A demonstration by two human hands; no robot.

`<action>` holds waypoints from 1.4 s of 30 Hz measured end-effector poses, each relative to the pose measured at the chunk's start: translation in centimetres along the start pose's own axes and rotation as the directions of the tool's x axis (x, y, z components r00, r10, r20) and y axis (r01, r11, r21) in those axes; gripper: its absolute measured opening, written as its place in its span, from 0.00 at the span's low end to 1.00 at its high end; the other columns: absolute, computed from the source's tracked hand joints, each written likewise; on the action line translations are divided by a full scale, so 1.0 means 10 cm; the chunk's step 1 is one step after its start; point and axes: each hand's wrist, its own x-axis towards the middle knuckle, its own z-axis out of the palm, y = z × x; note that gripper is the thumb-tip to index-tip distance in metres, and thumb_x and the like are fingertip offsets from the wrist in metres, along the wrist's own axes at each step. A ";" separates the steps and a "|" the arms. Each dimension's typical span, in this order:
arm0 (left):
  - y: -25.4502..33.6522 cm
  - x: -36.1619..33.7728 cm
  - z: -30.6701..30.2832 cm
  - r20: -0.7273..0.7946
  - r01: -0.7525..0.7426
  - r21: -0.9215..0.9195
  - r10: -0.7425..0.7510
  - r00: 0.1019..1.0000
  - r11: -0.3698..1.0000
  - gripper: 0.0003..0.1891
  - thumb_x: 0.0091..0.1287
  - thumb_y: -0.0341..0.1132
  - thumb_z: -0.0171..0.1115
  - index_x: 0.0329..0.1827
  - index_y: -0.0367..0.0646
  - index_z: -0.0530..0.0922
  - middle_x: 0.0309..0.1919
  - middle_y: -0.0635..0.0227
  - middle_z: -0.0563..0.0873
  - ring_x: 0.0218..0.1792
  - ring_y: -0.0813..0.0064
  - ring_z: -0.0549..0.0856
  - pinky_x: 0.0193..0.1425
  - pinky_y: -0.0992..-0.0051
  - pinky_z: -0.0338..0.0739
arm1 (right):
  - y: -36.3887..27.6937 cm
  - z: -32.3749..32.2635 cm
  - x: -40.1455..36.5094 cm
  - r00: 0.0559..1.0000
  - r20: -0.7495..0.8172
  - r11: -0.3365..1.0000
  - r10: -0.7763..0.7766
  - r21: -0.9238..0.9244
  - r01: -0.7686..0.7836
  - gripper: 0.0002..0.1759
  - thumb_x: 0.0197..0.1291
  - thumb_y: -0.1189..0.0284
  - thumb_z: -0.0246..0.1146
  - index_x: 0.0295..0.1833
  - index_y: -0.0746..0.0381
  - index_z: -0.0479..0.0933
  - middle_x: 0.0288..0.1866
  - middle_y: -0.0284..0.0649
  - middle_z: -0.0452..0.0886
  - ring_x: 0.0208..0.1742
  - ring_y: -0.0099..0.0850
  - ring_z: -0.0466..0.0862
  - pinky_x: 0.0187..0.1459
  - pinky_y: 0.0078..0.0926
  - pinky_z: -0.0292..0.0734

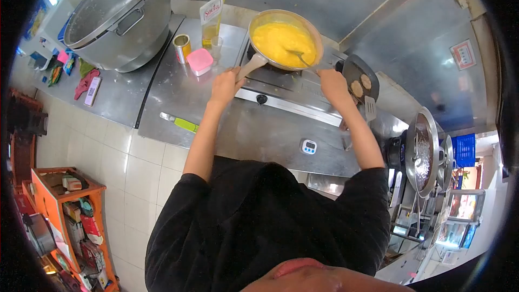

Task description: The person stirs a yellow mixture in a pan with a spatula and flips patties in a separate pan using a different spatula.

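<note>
A round pan (320,43) holding a thick yellow mixture (278,40) sits on the stove at the top centre. My left hand (225,85) is wrapped round the pan's handle (252,67). In my right hand (333,85) is the handle of a metal spoon (301,59), whose head dips into the yellow mixture near the pan's right side. Left of the pan, an oil pouch (211,27), an opened can (183,48) and a pink-lidded container (200,61) stand on the steel counter (178,91).
A large metal pot (120,27) stands at the upper left. To the right, a dark pan (354,68) holds browned patties, with a slotted spatula (370,108) beside it. A white timer (308,147) and a green-handled tool (185,124) lie near the counter's front.
</note>
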 end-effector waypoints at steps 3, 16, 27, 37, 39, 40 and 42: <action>-0.07 0.01 0.05 -0.008 -0.003 -0.029 0.002 1.000 1.000 0.20 0.58 0.38 0.65 0.52 0.42 0.77 0.42 0.56 0.83 0.40 0.52 0.83 0.44 0.58 0.77 | 0.03 -0.66 -0.16 0.992 0.126 0.997 0.023 0.066 -0.031 0.14 0.57 0.75 0.54 0.46 0.56 0.82 0.36 0.53 0.82 0.40 0.47 0.83 0.43 0.45 0.77; -0.14 0.06 0.03 -0.051 -0.052 -0.030 0.050 0.997 0.998 0.19 0.58 0.38 0.65 0.51 0.42 0.78 0.40 0.57 0.83 0.38 0.52 0.83 0.41 0.59 0.77 | -0.09 -0.35 0.33 0.981 0.145 0.991 0.127 -0.047 -0.121 0.09 0.54 0.76 0.56 0.37 0.67 0.80 0.38 0.54 0.83 0.42 0.53 0.83 0.43 0.44 0.80; -0.17 0.08 -0.01 -0.006 -0.076 -0.015 0.076 0.997 0.997 0.20 0.58 0.38 0.65 0.53 0.41 0.77 0.41 0.57 0.83 0.38 0.53 0.83 0.42 0.59 0.77 | -0.33 0.17 0.89 0.998 0.005 0.994 -0.069 0.090 0.069 0.11 0.53 0.76 0.55 0.38 0.63 0.82 0.34 0.54 0.83 0.40 0.47 0.84 0.42 0.45 0.79; -0.20 0.08 0.03 -0.002 -0.047 -0.069 0.047 0.999 0.996 0.19 0.58 0.39 0.65 0.51 0.42 0.78 0.40 0.57 0.83 0.39 0.52 0.83 0.42 0.58 0.76 | 0.26 -0.97 0.36 0.943 0.258 0.969 -0.209 0.185 0.164 0.16 0.50 0.75 0.60 0.46 0.59 0.83 0.39 0.53 0.82 0.41 0.49 0.82 0.46 0.41 0.76; -0.21 0.11 -0.01 -0.031 -0.041 -0.077 0.039 0.999 0.996 0.19 0.57 0.39 0.65 0.51 0.42 0.78 0.39 0.57 0.83 0.38 0.52 0.83 0.42 0.58 0.76 | 0.21 -1.25 0.28 0.933 0.325 0.981 -0.157 0.159 0.110 0.16 0.48 0.75 0.62 0.45 0.59 0.83 0.39 0.52 0.82 0.42 0.49 0.82 0.45 0.41 0.76; -0.20 0.11 -0.02 -0.027 -0.045 -0.083 0.043 0.999 0.996 0.19 0.57 0.39 0.65 0.51 0.42 0.78 0.38 0.57 0.83 0.38 0.52 0.83 0.42 0.58 0.76 | 0.21 -1.26 0.24 0.919 0.355 0.978 -0.171 0.174 0.115 0.16 0.48 0.76 0.62 0.46 0.58 0.83 0.39 0.52 0.82 0.41 0.49 0.82 0.45 0.39 0.76; -0.21 0.10 -0.05 -0.025 -0.050 -0.082 0.049 0.999 0.995 0.20 0.57 0.39 0.65 0.51 0.42 0.78 0.38 0.56 0.83 0.38 0.52 0.83 0.41 0.58 0.76 | 0.11 -1.04 0.19 0.927 0.353 0.991 -0.129 0.088 0.104 0.16 0.49 0.75 0.62 0.46 0.57 0.83 0.38 0.52 0.82 0.42 0.48 0.82 0.47 0.39 0.76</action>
